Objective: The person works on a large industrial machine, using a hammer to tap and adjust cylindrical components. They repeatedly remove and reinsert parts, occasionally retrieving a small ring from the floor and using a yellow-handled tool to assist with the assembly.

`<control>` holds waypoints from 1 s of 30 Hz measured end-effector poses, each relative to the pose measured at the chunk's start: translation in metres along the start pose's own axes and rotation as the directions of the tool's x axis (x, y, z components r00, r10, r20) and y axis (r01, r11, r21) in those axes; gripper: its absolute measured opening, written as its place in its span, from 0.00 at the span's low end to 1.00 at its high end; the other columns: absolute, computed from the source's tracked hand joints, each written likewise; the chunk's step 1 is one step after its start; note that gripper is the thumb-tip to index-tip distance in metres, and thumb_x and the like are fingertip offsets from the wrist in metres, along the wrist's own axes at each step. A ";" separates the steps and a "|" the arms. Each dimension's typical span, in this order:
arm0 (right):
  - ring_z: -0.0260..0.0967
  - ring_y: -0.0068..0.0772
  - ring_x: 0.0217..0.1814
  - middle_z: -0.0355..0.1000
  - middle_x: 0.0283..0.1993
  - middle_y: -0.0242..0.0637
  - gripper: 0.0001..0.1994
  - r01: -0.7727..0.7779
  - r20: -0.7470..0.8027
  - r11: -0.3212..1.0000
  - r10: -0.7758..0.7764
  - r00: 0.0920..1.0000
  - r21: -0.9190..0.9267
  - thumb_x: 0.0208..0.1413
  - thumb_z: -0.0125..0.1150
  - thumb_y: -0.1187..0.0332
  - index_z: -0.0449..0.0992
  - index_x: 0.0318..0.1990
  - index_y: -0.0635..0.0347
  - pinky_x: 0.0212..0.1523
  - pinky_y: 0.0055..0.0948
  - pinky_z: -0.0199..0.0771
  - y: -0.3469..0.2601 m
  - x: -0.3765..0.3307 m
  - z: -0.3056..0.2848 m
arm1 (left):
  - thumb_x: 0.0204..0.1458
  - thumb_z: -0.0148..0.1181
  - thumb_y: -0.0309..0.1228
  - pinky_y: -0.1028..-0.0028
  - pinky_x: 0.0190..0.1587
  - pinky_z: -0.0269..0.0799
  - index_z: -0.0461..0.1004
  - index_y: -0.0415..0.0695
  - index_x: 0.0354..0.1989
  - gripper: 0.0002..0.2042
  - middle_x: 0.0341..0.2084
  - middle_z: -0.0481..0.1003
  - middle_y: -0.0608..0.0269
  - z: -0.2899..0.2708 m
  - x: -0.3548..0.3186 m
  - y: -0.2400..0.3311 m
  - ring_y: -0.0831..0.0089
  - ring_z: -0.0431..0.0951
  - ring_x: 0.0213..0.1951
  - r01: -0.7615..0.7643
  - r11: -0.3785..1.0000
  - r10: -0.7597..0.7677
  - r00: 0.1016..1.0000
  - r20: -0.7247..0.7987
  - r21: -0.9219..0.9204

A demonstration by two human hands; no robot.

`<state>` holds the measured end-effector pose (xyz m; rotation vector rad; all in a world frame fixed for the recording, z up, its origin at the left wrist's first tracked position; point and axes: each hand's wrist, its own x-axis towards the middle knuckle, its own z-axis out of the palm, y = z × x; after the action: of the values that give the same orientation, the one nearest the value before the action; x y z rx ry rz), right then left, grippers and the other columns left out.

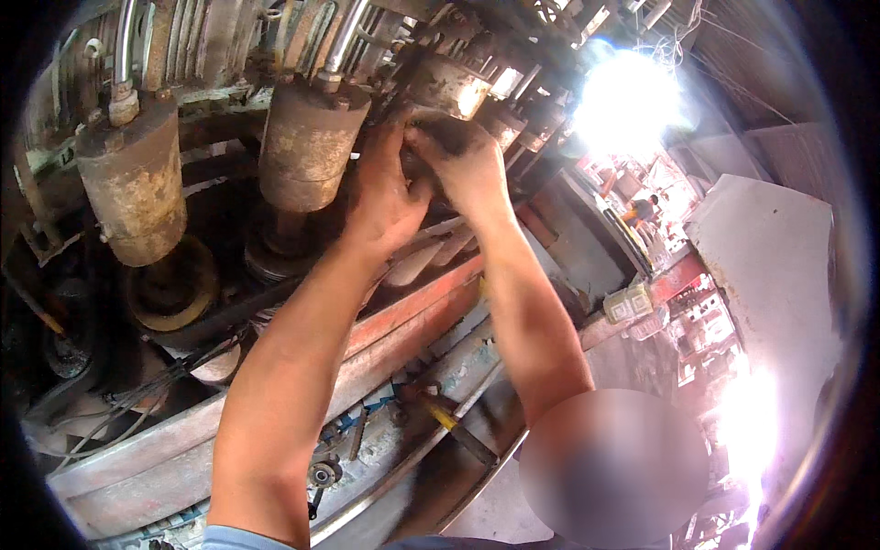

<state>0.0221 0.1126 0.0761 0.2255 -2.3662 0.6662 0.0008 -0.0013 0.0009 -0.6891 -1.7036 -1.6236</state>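
Note:
Both my arms reach up into a large greasy machine. My left hand (385,197) and my right hand (463,160) meet around a dark, dirty part (414,170) just below a rusty cylinder (449,87). The fingers of both hands are curled on that part, and they hide most of it. Two more rusty cylinders hang beside it, one (307,142) just left of my left hand and one (137,183) farther left. Both hands are blackened with grease.
A red-painted steel beam (403,316) runs diagonally under my forearms. Loose cables (137,399) lie at lower left. A yellow-handled tool (449,423) rests on the curved metal frame below. A yellowish box (629,302) sits at right, and bright daylight glares beyond it.

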 end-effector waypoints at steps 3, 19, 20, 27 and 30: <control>0.76 0.31 0.50 0.80 0.50 0.41 0.23 0.002 0.219 0.964 -0.062 0.974 0.267 0.58 0.70 0.56 0.79 0.55 0.63 0.55 0.35 0.74 0.014 0.008 -0.012 | 0.49 0.70 0.26 0.59 0.69 0.61 0.57 0.42 0.71 0.40 0.65 0.65 0.43 0.000 0.002 0.000 0.51 0.65 0.67 -0.004 0.997 0.004 1.000 -0.002 -0.079; 0.77 0.26 0.42 0.83 0.42 0.37 0.22 -0.139 0.360 0.944 0.022 0.933 0.301 0.47 0.77 0.63 0.82 0.48 0.64 0.47 0.30 0.77 -0.001 0.026 -0.032 | 0.46 0.70 0.24 0.59 0.66 0.64 0.62 0.43 0.68 0.37 0.60 0.69 0.45 0.002 0.002 -0.003 0.52 0.69 0.64 -0.100 0.992 0.097 0.995 -0.034 -0.077; 0.78 0.26 0.41 0.83 0.41 0.38 0.21 -0.159 0.322 0.945 0.062 0.945 0.285 0.47 0.77 0.63 0.83 0.47 0.64 0.46 0.30 0.77 -0.003 0.023 -0.027 | 0.46 0.70 0.23 0.59 0.65 0.65 0.63 0.43 0.68 0.37 0.60 0.70 0.45 0.003 0.002 -0.003 0.52 0.69 0.63 -0.083 0.994 0.081 0.996 -0.035 -0.067; 0.77 0.34 0.51 0.80 0.51 0.45 0.28 -0.051 0.327 0.964 -0.038 0.944 0.260 0.54 0.73 0.54 0.77 0.57 0.62 0.56 0.34 0.74 0.006 0.015 -0.027 | 0.47 0.70 0.25 0.59 0.64 0.67 0.65 0.45 0.65 0.33 0.58 0.71 0.46 -0.001 0.002 0.000 0.53 0.72 0.60 -0.074 0.996 0.073 0.997 -0.013 -0.054; 0.73 0.34 0.59 0.79 0.56 0.42 0.32 -0.088 0.507 0.928 -0.117 0.854 0.362 0.57 0.71 0.50 0.73 0.63 0.60 0.61 0.33 0.70 0.017 0.029 -0.039 | 0.48 0.71 0.26 0.60 0.64 0.67 0.65 0.45 0.66 0.34 0.58 0.70 0.46 -0.002 0.001 0.000 0.54 0.71 0.61 -0.092 0.995 0.091 0.996 -0.026 -0.031</control>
<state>0.0163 0.1478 0.1130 0.6690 -2.7187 1.1739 0.0005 -0.0035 0.0021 -0.7481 -1.6081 -1.5927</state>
